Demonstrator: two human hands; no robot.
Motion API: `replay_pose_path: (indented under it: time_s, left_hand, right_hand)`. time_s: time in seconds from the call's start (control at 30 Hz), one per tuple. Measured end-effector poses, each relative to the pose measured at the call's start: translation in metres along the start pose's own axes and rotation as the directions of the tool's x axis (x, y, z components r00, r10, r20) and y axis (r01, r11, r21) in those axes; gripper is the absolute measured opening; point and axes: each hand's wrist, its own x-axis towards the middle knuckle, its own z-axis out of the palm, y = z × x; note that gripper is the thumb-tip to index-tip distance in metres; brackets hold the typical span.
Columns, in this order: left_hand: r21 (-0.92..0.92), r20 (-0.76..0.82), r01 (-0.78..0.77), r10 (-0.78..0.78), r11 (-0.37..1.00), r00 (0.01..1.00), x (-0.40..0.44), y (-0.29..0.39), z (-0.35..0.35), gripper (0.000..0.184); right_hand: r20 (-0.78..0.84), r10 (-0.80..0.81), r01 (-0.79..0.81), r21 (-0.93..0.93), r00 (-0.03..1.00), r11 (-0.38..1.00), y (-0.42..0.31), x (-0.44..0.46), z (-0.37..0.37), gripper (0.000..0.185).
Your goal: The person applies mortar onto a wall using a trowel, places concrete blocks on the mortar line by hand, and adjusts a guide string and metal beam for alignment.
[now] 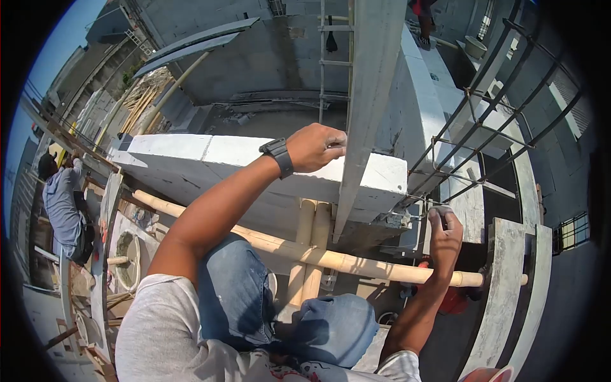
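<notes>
My left hand (316,148), with a dark watch on its wrist, is closed at the left edge of a long grey metal straightedge (369,83). The straightedge stands upright against the near side of a white block wall (254,151). To the right, my right hand (447,230) is raised with thumb and fingers pinched together; whatever is between them is too small to make out. Just above its fingertips, a thin wire or string (428,201) runs near the wall's end. A cage of steel rebar (487,121) rises close to that hand.
A bamboo pole (356,264) crosses in front of my knees. Wooden planks (503,286) stand at the right. A co-worker (63,204) is at the far left, near a round mortar tub (128,260). Another person's leg (424,28) shows at the top.
</notes>
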Motion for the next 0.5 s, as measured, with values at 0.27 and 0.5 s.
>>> replay_pose_path:
  time_s: [0.27, 0.5]
  left_hand:
    - [-0.054, 0.043, 0.086, -0.083, 0.995, 0.996, 0.003, -0.005, -0.004, 0.026]
    - [0.026, -0.178, 0.067, -0.061, 0.997, 0.982, 0.0, 0.015, -0.002, 0.016]
  right_hand:
    - [0.259, -0.299, 0.155, 0.459, 0.918, 0.875, -0.064, 0.068, 0.096, 0.042]
    - [0.457, -0.176, -0.156, 0.6, 0.872, 0.785, -0.055, 0.11, 0.129, 0.03]
